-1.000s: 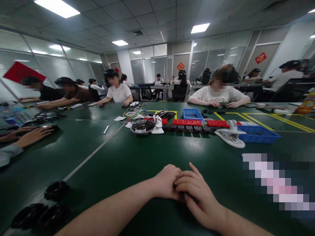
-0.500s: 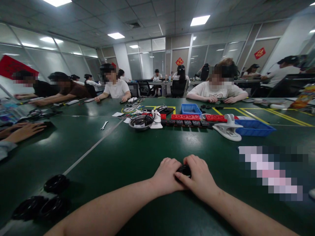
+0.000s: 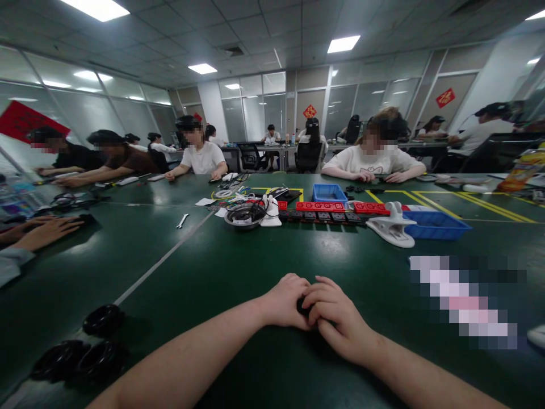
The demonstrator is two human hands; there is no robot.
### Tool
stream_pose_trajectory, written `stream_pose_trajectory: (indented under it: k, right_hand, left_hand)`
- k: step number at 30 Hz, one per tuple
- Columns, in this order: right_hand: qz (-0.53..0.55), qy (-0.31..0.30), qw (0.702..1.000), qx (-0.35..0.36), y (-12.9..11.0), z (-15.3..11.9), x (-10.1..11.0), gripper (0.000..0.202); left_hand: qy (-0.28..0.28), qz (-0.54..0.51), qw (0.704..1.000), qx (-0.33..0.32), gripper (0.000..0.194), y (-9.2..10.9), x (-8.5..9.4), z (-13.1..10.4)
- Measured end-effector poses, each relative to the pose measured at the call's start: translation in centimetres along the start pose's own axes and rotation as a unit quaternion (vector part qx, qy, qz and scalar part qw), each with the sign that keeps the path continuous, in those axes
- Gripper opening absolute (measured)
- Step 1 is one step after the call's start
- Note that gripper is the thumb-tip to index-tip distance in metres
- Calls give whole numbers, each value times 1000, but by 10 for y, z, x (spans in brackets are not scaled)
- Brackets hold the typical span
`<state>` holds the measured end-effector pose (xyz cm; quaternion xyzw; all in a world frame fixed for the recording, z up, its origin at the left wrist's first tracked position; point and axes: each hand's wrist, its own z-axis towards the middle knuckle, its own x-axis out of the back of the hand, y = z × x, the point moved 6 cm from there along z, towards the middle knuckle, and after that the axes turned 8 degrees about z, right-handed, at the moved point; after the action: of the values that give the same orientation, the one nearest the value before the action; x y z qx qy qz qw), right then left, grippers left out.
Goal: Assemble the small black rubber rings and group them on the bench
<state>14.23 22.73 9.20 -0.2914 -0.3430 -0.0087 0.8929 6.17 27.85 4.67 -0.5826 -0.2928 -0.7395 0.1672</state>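
Head view: the left hand [image 3: 286, 301] is curled around a black part [image 3: 302, 307]. The right hand [image 3: 340, 318] clasps its opposite side, fingers bent. The part sits between both hands, mostly hidden. Three rings [image 3: 103, 319] lie left of the left hand; a clip [image 3: 394, 228] lies beyond the right.

Bare forearms [image 3: 187, 349] taper to a bare left hand [image 3: 286, 300] and right hand [image 3: 343, 318].
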Motion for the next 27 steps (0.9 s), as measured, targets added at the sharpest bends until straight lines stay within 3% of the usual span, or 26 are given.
stream_pose_trajectory:
  k: [5, 10, 13, 17, 21, 24, 27]
  right_hand:
    - [-50, 1, 999, -5, 0, -3, -2, 22]
    - [-107, 71, 985, -116, 25, -8, 3, 36]
    - [-113, 70, 976, -174, 39, -11, 1, 35]
    - [-131, 58, 967, -210, 47, -10, 0, 30]
    - [-126, 52, 969, -206, 43, -7, 1, 21]
    - [-106, 47, 979, -165, 32, -3, 2, 11]
    - [-78, 34, 992, -94, 17, 0, 1, 22]
  left_hand:
    - [17, -25, 999, -11, 52, 3, 2, -3]
    - [41, -48, 997, 54, 74, 5, 4, -5]
    - [61, -27, 992, 103, 70, 6, 4, -6]
    - [54, -5, 990, 133, 48, 7, 3, -6]
    - [49, 6, 991, 121, 38, 5, 3, -4]
    - [44, -2, 995, 92, 39, 2, 3, -2]
    - [19, -10, 999, 50, 36, 2, -1, 0]
